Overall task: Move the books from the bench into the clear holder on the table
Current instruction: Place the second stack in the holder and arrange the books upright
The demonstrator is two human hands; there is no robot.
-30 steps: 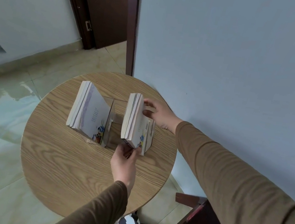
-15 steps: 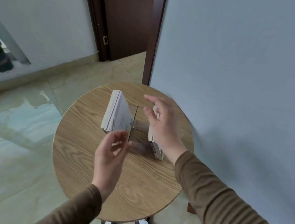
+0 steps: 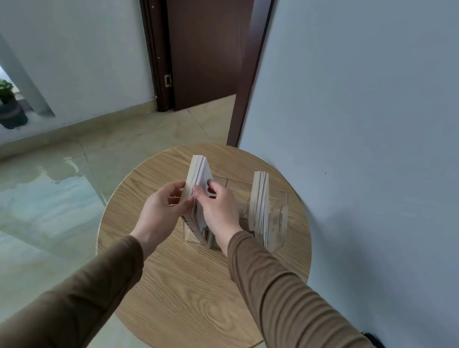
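At frame center, your left hand (image 3: 160, 213) and right hand (image 3: 216, 213) pinch the left books (image 3: 198, 180) in the clear holder (image 3: 278, 222) on the table (image 3: 186, 289); next, square them upright.

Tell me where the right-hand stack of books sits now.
In the head view, the right stack of books stands upright in the clear holder, on the round table near the wall, untouched by either hand.

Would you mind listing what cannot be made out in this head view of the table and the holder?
- Bench: not in frame, so any remaining books are unknown.
- Lower part of the left stack of books: covered by the left hand and right hand.
- Cover print on the right stack of books: too small.
- Clear holder base: partly behind the right sleeve.
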